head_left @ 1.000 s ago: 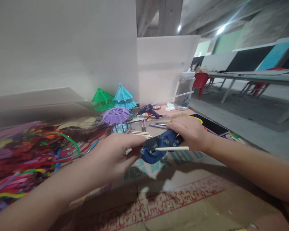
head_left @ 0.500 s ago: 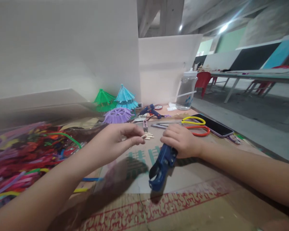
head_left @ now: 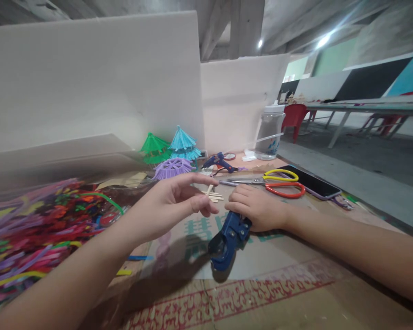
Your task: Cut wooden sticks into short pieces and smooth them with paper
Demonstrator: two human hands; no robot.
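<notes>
At the far left of the tabletop (head_left: 295,293) lay a heap of coloured pipe cleaners (head_left: 37,229), and behind it, against the white partition, stood a green paper umbrella (head_left: 153,147), a blue one (head_left: 183,142) and a purple one (head_left: 172,167). The left hand (head_left: 168,204) hovered above the cardboard with its fingers (head_left: 201,201) released and spread, the forefinger stretched toward a small bundle of wooden sticks (head_left: 213,196) just beyond its tip, holding nothing. Just to the right, the right hand (head_left: 257,208) had its fingers clenched over the handle of a blue cutter (head_left: 227,240), whose head rested on the cardboard near the tabletop's middle. Behind that hand lay scissors (head_left: 278,182) with yellow and red handles, a blue glue gun (head_left: 218,161), a clear plastic jar (head_left: 268,130), and a dark phone (head_left: 312,182) at the right.
</notes>
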